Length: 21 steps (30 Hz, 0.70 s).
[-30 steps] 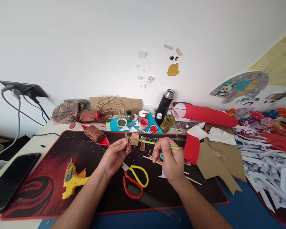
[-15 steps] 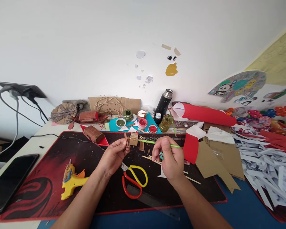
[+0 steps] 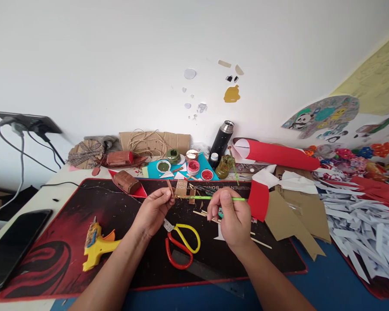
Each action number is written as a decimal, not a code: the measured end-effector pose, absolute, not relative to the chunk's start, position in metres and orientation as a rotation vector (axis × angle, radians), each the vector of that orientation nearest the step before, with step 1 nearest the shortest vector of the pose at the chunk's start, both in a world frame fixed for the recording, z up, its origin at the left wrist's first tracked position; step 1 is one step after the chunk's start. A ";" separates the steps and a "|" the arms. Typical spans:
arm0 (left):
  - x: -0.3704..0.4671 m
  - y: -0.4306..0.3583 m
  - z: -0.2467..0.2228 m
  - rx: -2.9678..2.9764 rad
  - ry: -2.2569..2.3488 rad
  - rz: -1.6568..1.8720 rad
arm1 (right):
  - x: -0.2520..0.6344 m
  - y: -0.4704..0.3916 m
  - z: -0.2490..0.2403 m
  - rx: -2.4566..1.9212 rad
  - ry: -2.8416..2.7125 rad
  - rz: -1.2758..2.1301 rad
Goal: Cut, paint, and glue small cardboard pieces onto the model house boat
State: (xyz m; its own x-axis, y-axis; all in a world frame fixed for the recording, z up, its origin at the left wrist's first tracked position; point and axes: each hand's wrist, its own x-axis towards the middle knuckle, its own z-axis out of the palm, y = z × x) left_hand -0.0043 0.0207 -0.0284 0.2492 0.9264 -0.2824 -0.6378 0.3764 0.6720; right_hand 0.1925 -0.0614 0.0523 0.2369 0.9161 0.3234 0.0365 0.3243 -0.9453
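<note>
Over mat (image 3: 142, 268): L hand (image 3: 156, 210) pinching brn strip (image 3: 170, 186), R hand (image 3: 231, 216) gripping brush (image 3: 201, 197); pots (image 3: 193, 172) behind (red/grn paint (image 3: 207, 174)).

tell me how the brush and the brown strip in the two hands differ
The brush is long with a bright green handle; the strip's visible part is brown and shorter. The brush lies nearly level, while the strip points upward, slightly tilted. The right hand holds the brush, the left hand the strip. Both are slender and held above the dark mat.
</note>
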 end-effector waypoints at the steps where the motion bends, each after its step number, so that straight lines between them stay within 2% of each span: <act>1: -0.004 0.021 -0.029 0.470 0.720 1.123 | 0.192 -0.062 0.052 -1.061 -1.165 0.797; 21: 0.000 0.021 -0.029 0.472 0.705 1.151 | 0.189 -0.061 0.052 -1.047 -1.117 0.781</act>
